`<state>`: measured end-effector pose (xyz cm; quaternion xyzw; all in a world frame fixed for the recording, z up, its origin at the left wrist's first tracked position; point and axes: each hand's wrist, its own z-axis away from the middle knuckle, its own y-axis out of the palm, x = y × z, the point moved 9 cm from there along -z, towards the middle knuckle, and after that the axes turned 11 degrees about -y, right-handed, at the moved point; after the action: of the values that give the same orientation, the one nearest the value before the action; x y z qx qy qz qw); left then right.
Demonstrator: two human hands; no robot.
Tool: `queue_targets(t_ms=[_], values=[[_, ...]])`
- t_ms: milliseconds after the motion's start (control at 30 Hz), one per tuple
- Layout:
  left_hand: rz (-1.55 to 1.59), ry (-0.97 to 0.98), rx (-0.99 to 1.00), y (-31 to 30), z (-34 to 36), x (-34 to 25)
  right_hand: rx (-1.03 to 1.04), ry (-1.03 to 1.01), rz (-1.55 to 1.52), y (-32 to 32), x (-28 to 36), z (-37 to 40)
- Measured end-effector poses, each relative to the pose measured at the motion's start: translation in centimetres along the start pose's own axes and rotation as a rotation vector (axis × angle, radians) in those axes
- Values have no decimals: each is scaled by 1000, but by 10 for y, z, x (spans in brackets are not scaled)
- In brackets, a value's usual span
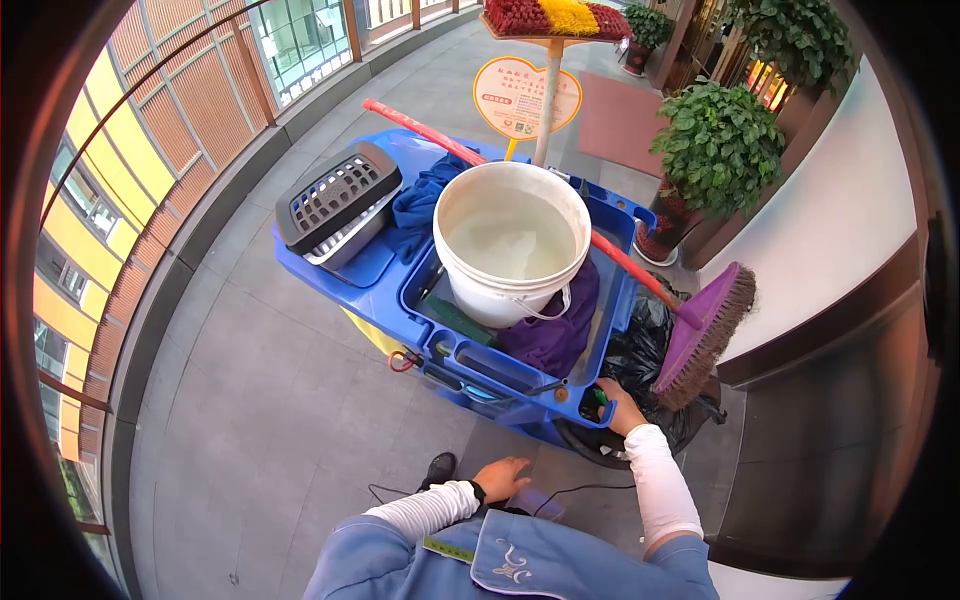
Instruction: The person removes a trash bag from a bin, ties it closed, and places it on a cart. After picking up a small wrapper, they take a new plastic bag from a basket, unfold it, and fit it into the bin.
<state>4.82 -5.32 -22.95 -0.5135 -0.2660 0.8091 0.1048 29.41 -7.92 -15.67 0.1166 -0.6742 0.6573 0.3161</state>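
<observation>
My right hand (622, 408) is at the near right corner of a blue cleaning cart (340, 285), its fingers around something green that is mostly hidden. Nearer my body, my left hand (503, 480) hangs low with its fingers apart, holding nothing. A white bucket (470, 290) of cloudy water stands in the cart's tray. Beside it lie a purple cloth (560, 335) and a green pad (458, 320). On the cart's left sit a dark slotted basket (340, 190) and a blue cloth (420, 205). A red-handled brush with a purple head (700, 335) leans across the cart.
A black garbage bag (645, 350) hangs at the cart's right. Beyond stand a red and yellow brush (555, 18), a heart-shaped sign (510, 95) and potted plants (720, 150). A curved curb (150, 350) and railing run along the left, a wall on the right.
</observation>
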Motion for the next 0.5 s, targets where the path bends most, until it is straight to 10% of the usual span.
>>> queue_targets(t_ms=[267, 500], values=[[42, -164, 98, -36, 25, 46, -400, 218, -338, -136, 94, 89], [108, -148, -67, -83, 34, 75, -303, -715, 254, -158, 390, 25]])
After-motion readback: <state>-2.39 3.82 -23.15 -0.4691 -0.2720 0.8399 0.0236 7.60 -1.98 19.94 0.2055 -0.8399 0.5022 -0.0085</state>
